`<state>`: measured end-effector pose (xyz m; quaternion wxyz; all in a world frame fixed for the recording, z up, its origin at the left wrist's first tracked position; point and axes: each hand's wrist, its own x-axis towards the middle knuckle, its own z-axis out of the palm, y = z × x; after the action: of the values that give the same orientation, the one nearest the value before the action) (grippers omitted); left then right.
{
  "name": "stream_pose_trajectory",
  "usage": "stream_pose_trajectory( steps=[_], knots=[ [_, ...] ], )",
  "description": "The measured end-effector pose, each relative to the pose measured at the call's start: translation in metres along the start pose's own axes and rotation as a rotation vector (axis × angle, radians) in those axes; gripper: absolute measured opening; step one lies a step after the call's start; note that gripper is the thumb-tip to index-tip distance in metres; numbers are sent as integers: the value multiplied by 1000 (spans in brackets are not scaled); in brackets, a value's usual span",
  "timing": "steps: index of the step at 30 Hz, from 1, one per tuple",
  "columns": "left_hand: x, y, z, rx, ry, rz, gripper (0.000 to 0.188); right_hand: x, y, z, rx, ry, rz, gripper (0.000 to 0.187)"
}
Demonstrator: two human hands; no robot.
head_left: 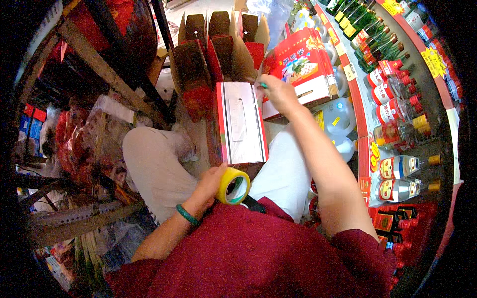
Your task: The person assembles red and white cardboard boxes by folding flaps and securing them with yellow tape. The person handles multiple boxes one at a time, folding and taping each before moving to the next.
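Between my knees stands a red and white carton point(240, 119) with its long white top facing up; a dark line runs along it. My left hand point(211, 183) is closed on a roll of yellow packing tape point(226, 188) at the carton's near end. Over the carton's far right corner my right hand point(281, 95) is closed, fingers pinched together. A small green thing point(263, 85) shows at its fingertips; its kind cannot be made out. A green bangle point(187, 214) circles my left wrist.
Beyond the carton stand several open red cartons point(191, 64) with raised flaps. To their right lies a stack of flat red printed cartons point(298, 59), beside clear plastic jugs point(338, 116). Shelves of bottles point(397, 134) line the right; a metal rack point(94, 218) stands left.
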<state>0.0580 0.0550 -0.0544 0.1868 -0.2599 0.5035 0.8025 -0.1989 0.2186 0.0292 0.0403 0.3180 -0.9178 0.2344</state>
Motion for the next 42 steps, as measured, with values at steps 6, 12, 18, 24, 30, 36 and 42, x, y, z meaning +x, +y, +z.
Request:
stream_pose_trajectory(
  steps=[6, 12, 18, 24, 30, 36, 42],
  knots=[
    [25, -13, -2, 29, 106, -104, 41, 48, 5, 68, -154, -98, -142, 25],
    [29, -7, -1, -75, 68, -150, 43, 61, 11, 77, -194, -325, -39, 24],
    [26, 0, -19, -88, 39, -119, 38, 60, 22, 90, -122, -242, -73, 26],
    [25, 2, -24, -170, -30, -119, 34, 68, 6, 87, -168, -339, -9, 28],
    [26, -5, -19, -200, -15, -121, 34, 66, 23, 85, -169, -398, -38, 29],
    [20, -1, -43, -206, 65, -154, 31, 21, 34, 73, -77, -365, 152, 27],
    [22, 72, -56, 129, -53, -218, 26, -24, 57, 76, 80, -180, 356, 25]
  ],
)
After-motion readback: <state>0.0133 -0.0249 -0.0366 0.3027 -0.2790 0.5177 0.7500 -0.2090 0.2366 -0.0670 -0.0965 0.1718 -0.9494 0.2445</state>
